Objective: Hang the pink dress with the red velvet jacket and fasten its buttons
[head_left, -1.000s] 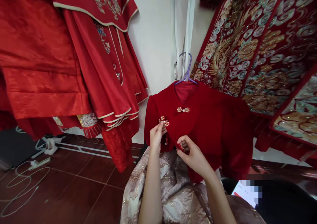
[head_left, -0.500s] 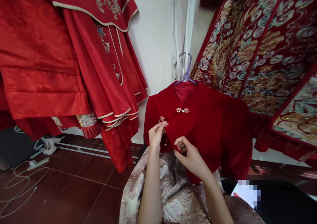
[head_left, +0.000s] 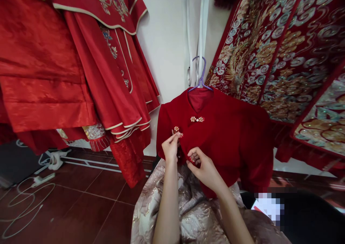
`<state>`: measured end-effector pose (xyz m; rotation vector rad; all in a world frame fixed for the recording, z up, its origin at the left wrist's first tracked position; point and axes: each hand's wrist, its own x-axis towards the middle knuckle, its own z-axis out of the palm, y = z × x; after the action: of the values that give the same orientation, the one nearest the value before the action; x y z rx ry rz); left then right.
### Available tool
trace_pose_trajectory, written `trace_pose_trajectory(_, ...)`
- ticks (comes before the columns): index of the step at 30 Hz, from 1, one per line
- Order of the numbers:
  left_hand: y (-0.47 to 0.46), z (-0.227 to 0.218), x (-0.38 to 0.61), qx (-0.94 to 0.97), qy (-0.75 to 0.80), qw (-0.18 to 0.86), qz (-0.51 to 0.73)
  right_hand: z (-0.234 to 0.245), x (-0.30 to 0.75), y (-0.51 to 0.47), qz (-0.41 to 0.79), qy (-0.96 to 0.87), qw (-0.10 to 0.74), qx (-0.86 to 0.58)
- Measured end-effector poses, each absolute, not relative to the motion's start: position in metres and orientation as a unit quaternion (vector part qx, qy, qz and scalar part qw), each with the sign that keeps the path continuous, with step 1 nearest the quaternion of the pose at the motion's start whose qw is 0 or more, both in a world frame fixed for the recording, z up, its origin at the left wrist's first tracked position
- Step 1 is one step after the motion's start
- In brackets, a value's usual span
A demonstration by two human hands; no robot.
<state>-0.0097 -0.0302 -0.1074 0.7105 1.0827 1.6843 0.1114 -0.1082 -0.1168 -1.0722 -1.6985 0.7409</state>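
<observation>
A dark red velvet jacket (head_left: pixel 223 136) hangs by its shoulders on a purple hanger (head_left: pixel 201 79). Near its neck, a flower-shaped beaded clasp (head_left: pixel 197 119) joins the two front edges. My left hand (head_left: pixel 170 147) pinches the front edge at a second flower clasp (head_left: pixel 176 129), partly hidden by my fingertips. Lower down, my right hand (head_left: pixel 203 166) is curled round the other front edge, a small beaded piece (head_left: pixel 192 160) showing at its fingers. Between my hands the front gapes. Shiny pinkish-silver fabric (head_left: pixel 194 222) spreads beneath my forearms.
Red garments with cream piping (head_left: pixel 107 75) hang on the left. To the right hangs a heavily embroidered red garment (head_left: pixel 269 57). White metal poles (head_left: pixel 199 24) stand behind the hanger. A white cable (head_left: pixel 32 200) and white shoes (head_left: pixel 55 161) are on the tiled floor (head_left: pixel 81 211).
The view has shifted slightly. My right hand has come a little closer to my left, still holding the jacket edge; my left hand keeps its pinch at the clasp.
</observation>
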Motion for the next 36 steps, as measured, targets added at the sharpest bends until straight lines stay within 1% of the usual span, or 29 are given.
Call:
trace_pose_trajectory(6, -0.043, -0.103, -0.009, 0.333, 0.444, 0.453, 0.698, -0.112, 0.11, -0.114, 0.322, -0.709, 0.467, -0.42)
trace_pose_trajectory(10, -0.051, -0.094, -0.007, 0.418, 0.429, 0.45, 0.662, -0.108, 0.118, -0.118, 0.317, -0.736, 0.433, -0.413)
trace_pose_trajectory(12, -0.053, -0.088, -0.003, 0.478, 0.421, 0.429, 0.641, -0.106, 0.125, -0.118, 0.305, -0.737, 0.426, -0.427)
trace_pose_trajectory(14, -0.052, -0.078, 0.005, 0.545, 0.417, 0.365, 0.629, -0.105, 0.132, -0.118, 0.29, -0.727, 0.437, -0.442)
trace_pose_trajectory(16, -0.047, -0.062, 0.011, 0.608, 0.417, 0.266, 0.621, -0.104, 0.139, -0.118, 0.281, -0.716, 0.451, -0.452)
trace_pose_trajectory(18, -0.04, -0.042, 0.014, 0.677, 0.417, 0.159, 0.586, -0.103, 0.146, -0.117, 0.277, -0.709, 0.457, -0.46)
trace_pose_trajectory(20, -0.033, -0.022, 0.013, 0.763, 0.413, 0.063, 0.494, -0.102, 0.152, -0.118, 0.27, -0.708, 0.458, -0.465)
trace_pose_trajectory(22, -0.028, -0.006, 0.009, 0.829, 0.407, -0.011, 0.383, -0.102, 0.156, -0.119, 0.263, -0.71, 0.456, -0.468)
trace_pose_trajectory(24, -0.024, 0.004, 0.006, 0.862, 0.401, -0.06, 0.304, -0.103, 0.16, -0.12, 0.257, -0.709, 0.454, -0.474)
trace_pose_trajectory(26, -0.019, 0.009, 0.004, 0.875, 0.396, -0.097, 0.262, -0.104, 0.164, -0.12, 0.25, -0.707, 0.453, -0.482)
trace_pose_trajectory(29, -0.01, 0.012, 0.004, 0.884, 0.386, -0.126, 0.232, -0.107, 0.17, -0.118, 0.241, -0.708, 0.452, -0.486)
trace_pose_trajectory(32, -0.001, 0.017, 0.004, 0.897, 0.361, -0.117, 0.227, -0.111, 0.173, -0.116, 0.245, -0.712, 0.441, -0.489)
trace_pose_trajectory(36, 0.004, 0.027, 0.003, 0.915, 0.304, -0.111, 0.242, -0.115, 0.167, -0.119, 0.305, -0.736, 0.391, -0.46)
